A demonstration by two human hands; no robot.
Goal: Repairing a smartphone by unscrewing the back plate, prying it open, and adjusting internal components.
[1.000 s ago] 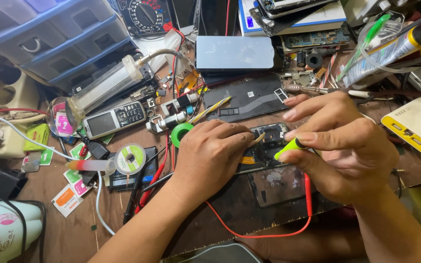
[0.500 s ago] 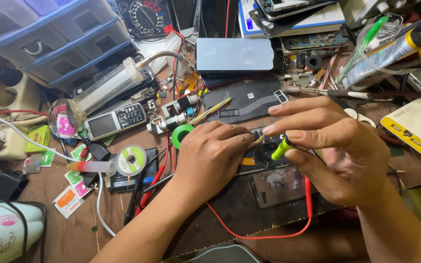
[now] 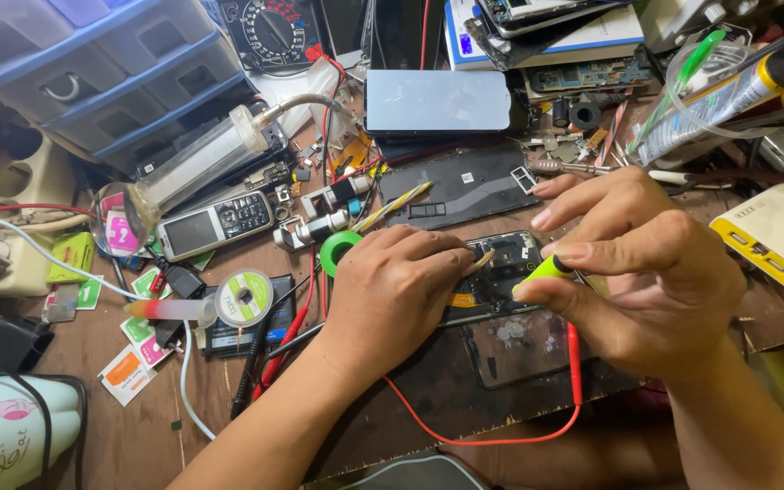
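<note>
Nearest, right hand (image 3: 655, 281) pinching a yellow-green tool handle (image 3: 551, 268) between thumb and fingers, tip down over the opened phone (image 3: 501, 272); left hand (image 3: 396, 290) pressed flat on that phone's left end, fingers closed on a thin brown stick (image 3: 481, 263), a red wire (image 3: 501, 426) looping below. Phone lying mid-bench with back already off and insides bare, so seemingly mid-repair, nothing refitted yet. Beyond, little free room: solder spool (image 3: 245, 298), old keypad phone (image 3: 215, 225), dark screen panel (image 3: 437, 102), drawer unit (image 3: 93, 73) crowding every edge.

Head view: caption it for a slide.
Left hand steadies an opened phone while the right hand works a yellow-green tool.
</note>
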